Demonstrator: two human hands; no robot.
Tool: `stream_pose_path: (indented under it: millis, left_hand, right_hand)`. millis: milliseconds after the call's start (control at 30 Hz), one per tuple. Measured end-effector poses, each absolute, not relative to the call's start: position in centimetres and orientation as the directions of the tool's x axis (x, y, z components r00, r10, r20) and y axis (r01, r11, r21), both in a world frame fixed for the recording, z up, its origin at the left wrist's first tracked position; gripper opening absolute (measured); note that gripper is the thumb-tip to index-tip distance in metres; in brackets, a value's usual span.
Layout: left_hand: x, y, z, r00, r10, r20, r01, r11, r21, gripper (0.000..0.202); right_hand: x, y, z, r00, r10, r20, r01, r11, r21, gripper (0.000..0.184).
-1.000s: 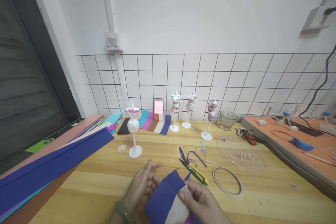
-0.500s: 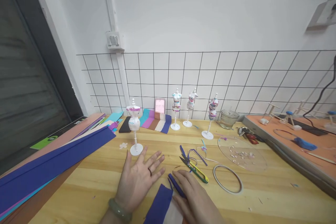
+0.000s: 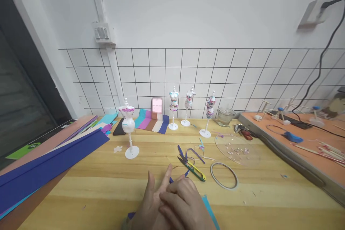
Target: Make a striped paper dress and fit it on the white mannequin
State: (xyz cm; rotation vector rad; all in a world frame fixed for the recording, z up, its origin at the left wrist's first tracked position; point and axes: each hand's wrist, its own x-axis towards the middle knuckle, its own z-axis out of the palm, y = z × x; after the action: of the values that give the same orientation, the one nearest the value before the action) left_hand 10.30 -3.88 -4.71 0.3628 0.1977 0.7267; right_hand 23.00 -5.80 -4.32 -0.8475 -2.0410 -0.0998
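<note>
My left hand [image 3: 155,201] is palm up at the bottom centre, its thumb and index finger stretched out; its other fingers are hidden. Over its palm lies my right hand [image 3: 184,199], fingers bent and pressed together; anything between them is out of sight. A dark blue strip [image 3: 171,179] peeks out beside the left index finger. To the right of my right hand, a turquoise strip [image 3: 210,210] shows. Just beyond the hands lie yellow-and-green thread snips [image 3: 195,170], by loose purple-blue ribbon scraps [image 3: 196,154].
A white mini dress form [image 3: 128,124] stands at left, several more [image 3: 174,102] behind. Coloured sheets [image 3: 54,154] are stacked left. Right are a ring [image 3: 223,175], a clear disc with small gems [image 3: 237,149], a glass jar [image 3: 225,116] and an orange-topped surface [image 3: 304,140].
My left hand has moved right and down, under my right hand. My right hand has come off the blue strip onto the left palm, fingers bending. The view has shifted slightly right.
</note>
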Motion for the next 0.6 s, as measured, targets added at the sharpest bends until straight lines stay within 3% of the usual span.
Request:
stream_pose_path:
  millis: [167, 333, 467, 600]
  left_hand:
    - [10.6, -3.8, -6.3, 0.749, 0.655, -0.097, -0.585, 0.723, 0.367, 0.091]
    - [10.5, -3.8, -5.8, 0.642, 0.745, -0.183, -0.625, 0.646, 0.438, 0.072]
    - [9.1, -2.7, -4.2, 0.408, 0.892, -0.193, -0.728, 0.446, 0.521, 0.065]
    - [6.3, -0.5, -3.5, 0.026, 0.974, -0.224, -0.781, 0.16, 0.604, 0.054]
  right_hand:
    - [22.9, -5.8, -5.1, -0.338, 0.471, 0.815, 0.541, 0.806, -0.241, 0.023]
    - [23.6, -5.0, -6.1, -0.243, 0.699, 0.672, 0.525, 0.678, -0.515, 0.027]
    - [26.4, -2.9, -6.8, -0.071, 0.881, 0.467, 0.577, 0.418, -0.701, 0.03]
    - [29.0, -1.4, -7.0, 0.04, 0.937, 0.346, 0.666, 0.234, -0.709, 0.037]
